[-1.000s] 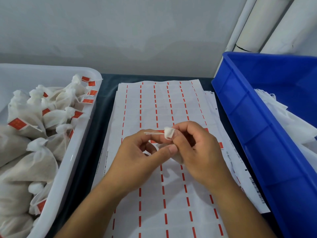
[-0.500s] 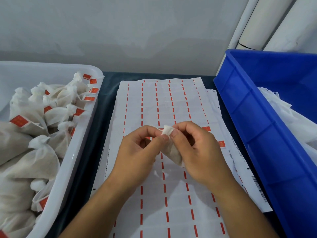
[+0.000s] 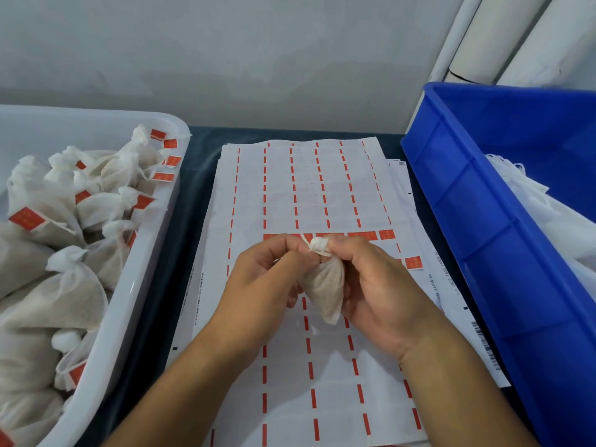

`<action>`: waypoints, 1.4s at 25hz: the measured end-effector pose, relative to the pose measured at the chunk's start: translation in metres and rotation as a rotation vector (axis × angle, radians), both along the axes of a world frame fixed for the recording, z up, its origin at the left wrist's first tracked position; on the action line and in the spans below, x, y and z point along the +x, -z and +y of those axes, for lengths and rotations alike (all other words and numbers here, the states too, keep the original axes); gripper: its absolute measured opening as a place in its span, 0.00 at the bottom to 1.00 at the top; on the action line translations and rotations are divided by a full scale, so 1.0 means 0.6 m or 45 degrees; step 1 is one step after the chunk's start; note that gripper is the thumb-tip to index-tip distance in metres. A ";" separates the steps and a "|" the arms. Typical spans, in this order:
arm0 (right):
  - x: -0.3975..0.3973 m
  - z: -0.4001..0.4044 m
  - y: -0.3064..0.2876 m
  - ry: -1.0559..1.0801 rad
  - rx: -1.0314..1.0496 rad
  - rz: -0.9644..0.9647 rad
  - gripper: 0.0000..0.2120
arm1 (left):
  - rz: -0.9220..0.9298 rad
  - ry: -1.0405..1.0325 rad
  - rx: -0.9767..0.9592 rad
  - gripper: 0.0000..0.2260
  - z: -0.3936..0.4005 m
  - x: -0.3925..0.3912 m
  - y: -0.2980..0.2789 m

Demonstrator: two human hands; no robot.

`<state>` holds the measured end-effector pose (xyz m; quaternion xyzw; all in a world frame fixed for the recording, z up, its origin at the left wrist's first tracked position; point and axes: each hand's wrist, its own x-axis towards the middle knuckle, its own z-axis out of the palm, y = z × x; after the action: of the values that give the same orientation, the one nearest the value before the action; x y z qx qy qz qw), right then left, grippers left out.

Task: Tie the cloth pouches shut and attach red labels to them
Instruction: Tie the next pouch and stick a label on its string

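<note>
We hold one small cloth pouch (image 3: 324, 287) above the middle of the label sheets (image 3: 309, 195), which lie flat on the dark table (image 3: 193, 175) between two bins. Our right hand (image 3: 383, 288) grasps the pouch: the fingers curl around its filled body and the thumb and forefinger pinch its gathered neck, so the white ruffled top sticks up between the two hands. Our left hand (image 3: 267, 285) is clenched on the other side of the neck, its fingertips pinched at the thin white string (image 3: 306, 241) that comes out of the top; we cannot tell how the string runs inside the fingers. The pouch hangs with its pointed bottom corner down, clear of the sheets.

On the sheets, rows of short red dashes run toward the far edge. A row of whole red labels (image 3: 367, 235) sits just beyond our knuckles, and one more red label (image 3: 413, 262) lies near the right edge of the sheets.

Along the left edge of the table stands a white bin (image 3: 129, 285) piled with tied pouches (image 3: 74, 291), many carrying red tags (image 3: 26, 218). Along the right edge stands a blue bin (image 3: 467, 221) with loose white cloth (image 3: 532, 201) inside it. White pipes (image 3: 516, 37) rise against the grey wall behind the blue bin.
</note>
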<state>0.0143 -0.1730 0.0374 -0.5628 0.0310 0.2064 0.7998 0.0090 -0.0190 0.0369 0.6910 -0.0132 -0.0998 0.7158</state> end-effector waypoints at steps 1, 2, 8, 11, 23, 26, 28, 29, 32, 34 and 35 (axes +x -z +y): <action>0.000 0.000 -0.001 -0.007 0.044 -0.004 0.14 | -0.029 -0.027 0.020 0.09 -0.002 -0.001 0.001; 0.001 -0.001 -0.003 -0.008 0.052 -0.017 0.14 | -0.072 -0.073 0.053 0.08 -0.002 0.000 0.004; 0.001 0.000 -0.001 0.103 -0.233 -0.019 0.18 | -0.499 -0.405 0.434 0.12 0.008 0.003 0.010; 0.001 -0.001 0.000 0.113 -0.311 0.001 0.18 | -0.786 -0.392 0.618 0.12 0.008 0.004 0.010; 0.003 -0.006 0.004 0.158 -0.701 -0.082 0.12 | -1.118 -0.189 0.987 0.10 0.032 0.024 0.029; 0.002 -0.006 0.001 0.140 -0.728 -0.099 0.13 | -1.165 -0.161 1.059 0.09 0.037 0.027 0.029; 0.001 -0.004 0.000 0.119 -0.730 -0.108 0.15 | -1.167 -0.136 1.105 0.09 0.039 0.027 0.026; 0.000 -0.004 0.000 0.123 -0.731 -0.116 0.14 | -1.154 -0.111 1.126 0.10 0.039 0.026 0.025; 0.001 -0.004 0.001 0.151 -0.723 -0.160 0.15 | -1.031 -0.047 1.173 0.12 0.036 0.021 0.019; 0.000 -0.004 0.002 0.156 -0.762 -0.224 0.14 | -0.892 -0.049 1.174 0.10 0.031 0.017 0.016; 0.000 -0.004 0.004 0.156 -0.795 -0.270 0.13 | -0.817 -0.051 1.161 0.08 0.029 0.015 0.014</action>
<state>0.0143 -0.1756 0.0352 -0.7960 0.0430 0.0786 0.5986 0.0183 -0.0016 0.0283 0.9266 -0.1728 0.1335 0.3063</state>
